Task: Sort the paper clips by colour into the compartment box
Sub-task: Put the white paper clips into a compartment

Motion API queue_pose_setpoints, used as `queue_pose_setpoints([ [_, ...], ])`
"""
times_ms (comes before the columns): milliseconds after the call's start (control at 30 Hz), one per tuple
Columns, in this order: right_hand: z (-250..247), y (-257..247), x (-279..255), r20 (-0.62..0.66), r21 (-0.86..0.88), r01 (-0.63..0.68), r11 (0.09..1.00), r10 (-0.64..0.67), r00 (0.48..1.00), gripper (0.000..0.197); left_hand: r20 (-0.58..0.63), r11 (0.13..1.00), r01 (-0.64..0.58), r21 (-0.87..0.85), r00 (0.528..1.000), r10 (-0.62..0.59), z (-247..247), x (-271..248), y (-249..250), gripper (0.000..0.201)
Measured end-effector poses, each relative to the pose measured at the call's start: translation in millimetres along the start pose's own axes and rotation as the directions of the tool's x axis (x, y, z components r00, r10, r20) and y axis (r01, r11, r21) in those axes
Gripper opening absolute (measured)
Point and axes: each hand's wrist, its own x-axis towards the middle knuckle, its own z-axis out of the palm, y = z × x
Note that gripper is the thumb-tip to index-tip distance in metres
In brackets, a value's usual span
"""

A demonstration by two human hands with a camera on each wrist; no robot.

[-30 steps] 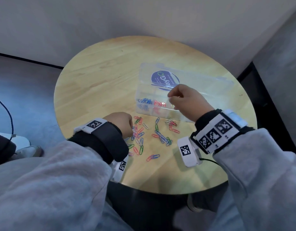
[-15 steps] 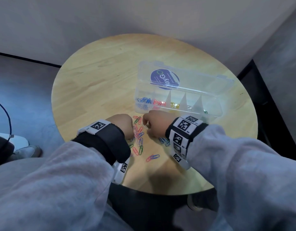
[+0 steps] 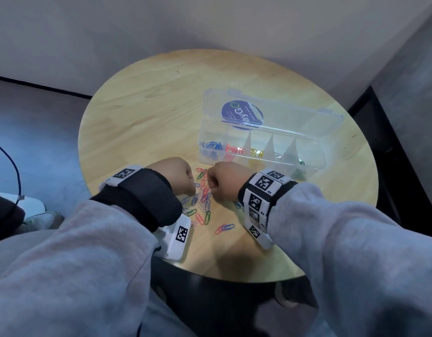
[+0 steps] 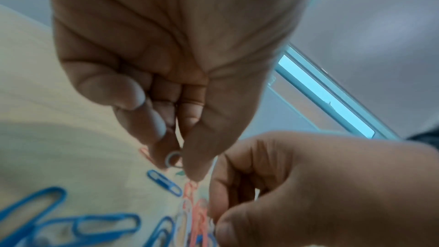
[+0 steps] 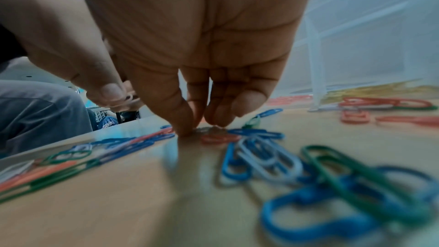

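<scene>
My left hand [image 4: 166, 74] pinches a pale clip [image 4: 172, 159]; my right hand [image 5: 197, 59] curls onto the mixed blue, red, green and white clips [image 3: 202, 200] on the table [image 3: 147, 122], near the clear box [image 3: 307, 166].

compartment box [image 3: 314, 164] behind loose clips [image 3: 202, 203] | clips between hands, on table [image 3: 142, 122]

Blue, red, green paper clips [image 3: 202, 200]; clear compartment box [image 3: 314, 152]
</scene>
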Motion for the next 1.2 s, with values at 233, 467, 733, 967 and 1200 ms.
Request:
queue_pose_setpoints([
  [233, -3, 4, -10, 0.085, 0.046, -0.072, 0.996, 0.068, 0.994, 0.013, 0.072, 0.954, -0.008, -0.301, 0.997, 0.032, -7, -3, -4, 0.017],
  [467, -8, 33, -22, -0.016, 0.548, -0.101, 0.830, 0.132, 0.991, 0.020, 0.132, 0.766, 0.036, -0.642, 0.989, 0.063, -8, -7, 6, 0.026],
  [733, -5, 58, -41, 0.174, 0.690, -0.284, 0.666, 0.228, 0.958, 0.030, 0.094, 0.883, 0.033, -0.468, 0.995, 0.013, -1, 0, 12, 0.015],
  [967, 1, 58, -43, 0.130, 0.449, -0.267, 0.853, 0.234, 0.964, 0.025, -0.019, 0.998, 0.030, 0.062, 0.999, -0.029, 16, 7, 12, 0.005],
  [1200, 5, 44, -36, 0.097, 0.111, -0.204, 0.973, 0.193, 0.976, 0.027, -0.026, 0.996, 0.065, 0.061, 0.998, -0.063, 22, 18, 16, 0.023],
])
